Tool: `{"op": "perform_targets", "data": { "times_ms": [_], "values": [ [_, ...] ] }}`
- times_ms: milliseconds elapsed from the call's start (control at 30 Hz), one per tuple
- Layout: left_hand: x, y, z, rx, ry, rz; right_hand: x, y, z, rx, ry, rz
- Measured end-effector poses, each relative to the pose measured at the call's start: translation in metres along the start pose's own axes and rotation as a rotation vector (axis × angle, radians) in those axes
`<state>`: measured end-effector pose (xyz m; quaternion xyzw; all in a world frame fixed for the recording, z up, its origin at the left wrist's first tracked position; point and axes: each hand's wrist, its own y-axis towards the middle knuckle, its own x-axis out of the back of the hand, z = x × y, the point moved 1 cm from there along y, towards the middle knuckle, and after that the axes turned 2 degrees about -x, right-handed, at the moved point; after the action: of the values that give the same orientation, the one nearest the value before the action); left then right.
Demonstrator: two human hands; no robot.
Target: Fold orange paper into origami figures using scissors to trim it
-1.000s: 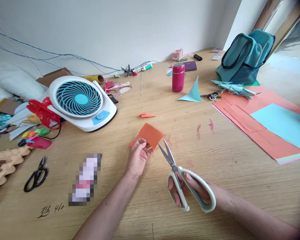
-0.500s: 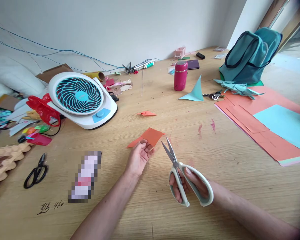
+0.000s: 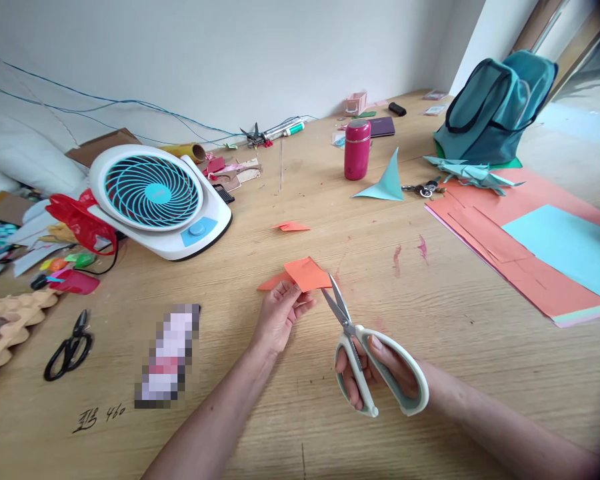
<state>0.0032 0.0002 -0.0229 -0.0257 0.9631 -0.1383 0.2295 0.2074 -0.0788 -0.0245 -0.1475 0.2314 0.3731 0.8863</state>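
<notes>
Now pinching orange paper (image 3: 309, 273) in left fingers (image 3: 289, 295), gripping scissors (image 3: 348, 329) beside it in right fingers (image 3: 349, 383).
Best to hold paper still, snip slowly.

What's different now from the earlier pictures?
The left hand has turned the orange paper, so its right corner now appears between the open tips of the white-handled scissors; whether they touch, I can't tell. Nothing was taken up or let go: the right hand still holds the scissors. The fan, pink thermos and black scissors stayed put.
</notes>
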Motion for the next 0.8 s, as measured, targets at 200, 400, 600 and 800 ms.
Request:
{"op": "perform_targets", "data": {
  "times_ms": [200, 400, 600, 800],
  "values": [
    [-0.0024, -0.0005, -0.0014, -0.015, -0.018, -0.011, -0.0016, 0.0023, 0.0009, 0.006, 0.136, 0.006],
    [-0.0027, 0.0002, -0.0022, -0.035, -0.018, -0.017, -0.0016, 0.0038, 0.0020, 0.008, 0.243, 0.005],
    [0.0015, 0.0020, -0.0005, -0.076, 0.006, -0.058, -0.0028, 0.0036, 0.0025, -0.014, 0.261, 0.004],
    [0.0017, 0.0023, 0.0012, -0.093, 0.050, -0.065, -0.0048, 0.0023, 0.0029, -0.039, 0.279, -0.017]
  ]
}}
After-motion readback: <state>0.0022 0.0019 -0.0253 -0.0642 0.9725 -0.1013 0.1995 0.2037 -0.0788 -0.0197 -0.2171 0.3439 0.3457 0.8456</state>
